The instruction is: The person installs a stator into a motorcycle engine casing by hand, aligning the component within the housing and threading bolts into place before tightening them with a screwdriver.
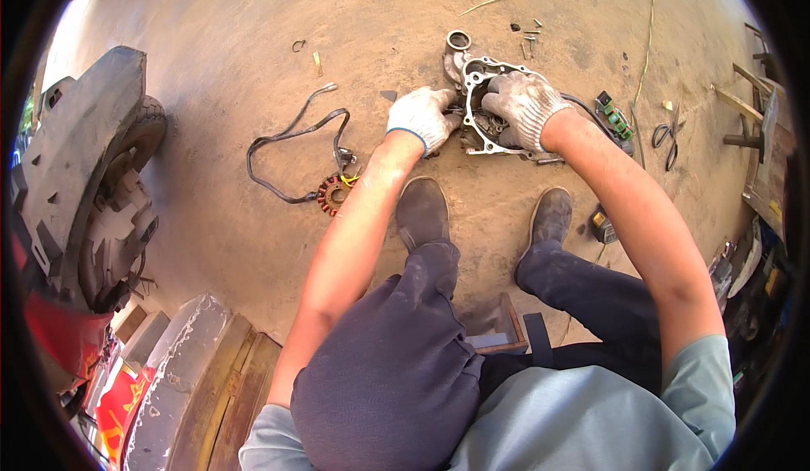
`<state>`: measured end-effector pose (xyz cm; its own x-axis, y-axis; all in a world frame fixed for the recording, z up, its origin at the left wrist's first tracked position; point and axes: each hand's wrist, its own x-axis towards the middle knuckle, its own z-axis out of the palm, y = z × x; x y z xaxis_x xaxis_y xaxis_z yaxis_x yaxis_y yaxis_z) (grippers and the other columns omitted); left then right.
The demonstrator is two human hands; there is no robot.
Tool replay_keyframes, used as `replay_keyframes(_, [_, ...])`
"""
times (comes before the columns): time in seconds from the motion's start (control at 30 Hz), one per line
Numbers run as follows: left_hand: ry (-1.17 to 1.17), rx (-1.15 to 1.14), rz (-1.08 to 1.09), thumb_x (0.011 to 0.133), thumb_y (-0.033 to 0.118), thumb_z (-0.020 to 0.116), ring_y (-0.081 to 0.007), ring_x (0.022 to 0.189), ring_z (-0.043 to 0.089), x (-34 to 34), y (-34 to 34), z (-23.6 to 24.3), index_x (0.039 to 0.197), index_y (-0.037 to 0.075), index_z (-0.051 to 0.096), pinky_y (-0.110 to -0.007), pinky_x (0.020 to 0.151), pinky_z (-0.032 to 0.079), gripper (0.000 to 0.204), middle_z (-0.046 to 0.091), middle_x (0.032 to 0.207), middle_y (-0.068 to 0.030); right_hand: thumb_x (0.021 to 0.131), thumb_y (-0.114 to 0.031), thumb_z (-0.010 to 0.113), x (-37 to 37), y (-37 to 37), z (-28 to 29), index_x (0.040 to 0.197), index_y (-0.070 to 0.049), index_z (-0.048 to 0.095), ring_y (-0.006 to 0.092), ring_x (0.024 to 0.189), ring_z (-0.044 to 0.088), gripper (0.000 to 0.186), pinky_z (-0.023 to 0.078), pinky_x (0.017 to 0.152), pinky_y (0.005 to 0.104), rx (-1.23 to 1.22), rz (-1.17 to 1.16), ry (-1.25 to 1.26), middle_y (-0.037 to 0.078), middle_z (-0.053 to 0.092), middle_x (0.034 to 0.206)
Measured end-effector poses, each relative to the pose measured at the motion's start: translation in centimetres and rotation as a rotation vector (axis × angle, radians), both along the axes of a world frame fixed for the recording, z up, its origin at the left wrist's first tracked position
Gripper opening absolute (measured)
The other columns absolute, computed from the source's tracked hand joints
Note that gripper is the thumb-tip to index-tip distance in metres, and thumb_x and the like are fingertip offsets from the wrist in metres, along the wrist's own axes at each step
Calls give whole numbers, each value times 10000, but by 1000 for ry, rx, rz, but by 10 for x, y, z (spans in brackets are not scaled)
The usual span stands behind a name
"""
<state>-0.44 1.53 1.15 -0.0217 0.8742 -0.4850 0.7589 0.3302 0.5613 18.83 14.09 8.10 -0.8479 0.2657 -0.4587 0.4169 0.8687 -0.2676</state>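
An open metal engine casing (475, 125) with a bolt-holed rim and a round port stands on the floor before my feet. My left hand (418, 119), in a white knitted glove, is closed against its left side, the fingertips partly hidden. Over the right rim lies my right hand (525, 108), in a dirtier glove, its fingers bent into the cavity. What those fingers touch inside is hidden. Left of my left forearm lies a stator coil ring (327, 198) with red-brown windings, joined to a black cable (274, 138).
Small bolts (531, 39) lie beyond the casing. To the right are a green-and-black part (614, 117), scissors (669, 139) and a black-and-yellow object (602, 225). A vehicle's dark fender and wheel (139, 134) stand left, above wooden boards (228, 387). Wooden furniture (769, 142) borders the right.
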Motion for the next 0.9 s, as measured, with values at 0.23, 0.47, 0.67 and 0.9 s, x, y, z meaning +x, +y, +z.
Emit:
replay_keyframes(0.23, [60, 380, -41, 908, 289, 764, -349, 1088, 694, 4, -21, -17, 1221, 178, 776, -467, 929, 567, 331, 725, 1148, -107, 944, -258, 669, -12, -15, -5, 1043, -68, 788, 356, 1099, 695, 245, 578, 922, 487, 157, 105, -2, 188, 718, 1147])
replay_keyframes(0.47, [81, 700, 33, 890, 273, 765, -332, 1004, 677, 13, -37, -34, 1068, 163, 775, -466, 857, 558, 209, 712, 1064, -75, 965, -304, 654, -9, -18, -14, 1053, -40, 773, 358, 1087, 702, 304, 567, 943, 486, 119, 105, 17, 195, 729, 1161])
replay_keyframes(0.67, [-98, 587, 244, 886, 177, 775, -368, 1037, 718, 4, -34, -44, 973, 103, 770, -466, 919, 571, 115, 753, 1098, -111, 873, -253, 737, -10, -20, -22, 1021, -32, 741, 386, 1026, 694, 266, 558, 948, 488, -48, -56, 57, 207, 713, 1039])
replay_keyframes(0.9, [113, 96, 398, 924, 218, 707, -394, 1198, 684, -43, -14, -9, 1181, 81, 732, -507, 1047, 544, 292, 711, 1309, -201, 880, -159, 701, 7, 12, -17, 1112, -30, 735, 403, 1077, 719, 268, 564, 978, 495, -58, 83, 23, 223, 742, 1103])
